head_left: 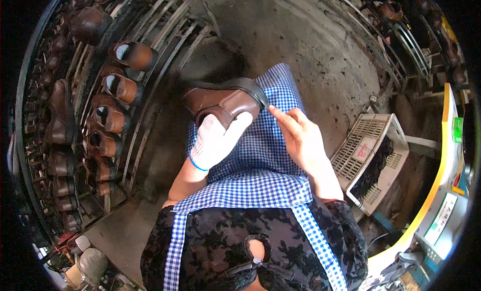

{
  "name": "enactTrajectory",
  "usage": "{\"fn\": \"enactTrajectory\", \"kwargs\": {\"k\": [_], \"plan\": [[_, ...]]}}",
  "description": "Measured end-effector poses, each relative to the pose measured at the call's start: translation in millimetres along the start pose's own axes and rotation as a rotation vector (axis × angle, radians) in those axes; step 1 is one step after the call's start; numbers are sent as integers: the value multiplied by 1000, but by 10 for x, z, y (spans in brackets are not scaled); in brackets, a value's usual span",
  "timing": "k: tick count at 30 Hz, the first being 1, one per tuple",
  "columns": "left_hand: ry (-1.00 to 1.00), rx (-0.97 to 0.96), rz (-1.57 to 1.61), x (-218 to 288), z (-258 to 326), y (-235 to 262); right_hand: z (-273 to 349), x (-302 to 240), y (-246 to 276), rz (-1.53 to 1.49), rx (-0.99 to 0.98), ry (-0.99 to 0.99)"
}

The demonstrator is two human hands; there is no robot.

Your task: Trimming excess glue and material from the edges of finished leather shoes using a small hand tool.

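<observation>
A brown leather shoe (240, 101) with a thick dark sole is tipped on its side in front of me, over the checked apron on my lap. My left hand (216, 140), in a white knit glove with a blue cuff edge, grips it by the opening, with some fingers hidden inside or behind the leather. My bare right hand (300, 136) is at the shoe's right end. Its index finger stretches out and its tip meets or nearly meets the sole edge there. Nothing shows in that hand.
On the left, slatted racks (165, 28) carry rows of brown shoes (120, 88). To my right a cream plastic crate (345, 143) lies tilted with dark stringy material (373, 165) in it. A yellow-edged worktop (426, 216) curves along the far right. More shoes stand on racks at upper right.
</observation>
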State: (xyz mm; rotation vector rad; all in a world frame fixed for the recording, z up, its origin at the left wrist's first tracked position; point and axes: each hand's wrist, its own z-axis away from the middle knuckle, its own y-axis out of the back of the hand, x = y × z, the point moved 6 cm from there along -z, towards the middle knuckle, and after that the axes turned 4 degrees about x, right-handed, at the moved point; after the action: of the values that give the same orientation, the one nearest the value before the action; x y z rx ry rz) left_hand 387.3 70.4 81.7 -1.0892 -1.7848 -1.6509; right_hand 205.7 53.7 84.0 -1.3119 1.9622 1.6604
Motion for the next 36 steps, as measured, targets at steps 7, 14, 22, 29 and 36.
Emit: {"fn": "enactTrajectory", "kwargs": {"k": [7, 14, 22, 29, 36], "plan": [[166, -132, 30, 221, -75, -151, -145, 453, 31, -371, 18, -265], [-259, -178, -210, 103, 3, -215, 136, 840, -585, -1252, -206, -561], [-359, -264, -378, 169, 132, -354, 218, 741, -880, -1310, -361, -777], [97, 150, 697, 12, 4, 664, 770, 1270, -1242, -1632, -356, -946], [229, 634, 935, -382, -261, 728, 524, 932, -1181, -1496, -556, -759]]}}
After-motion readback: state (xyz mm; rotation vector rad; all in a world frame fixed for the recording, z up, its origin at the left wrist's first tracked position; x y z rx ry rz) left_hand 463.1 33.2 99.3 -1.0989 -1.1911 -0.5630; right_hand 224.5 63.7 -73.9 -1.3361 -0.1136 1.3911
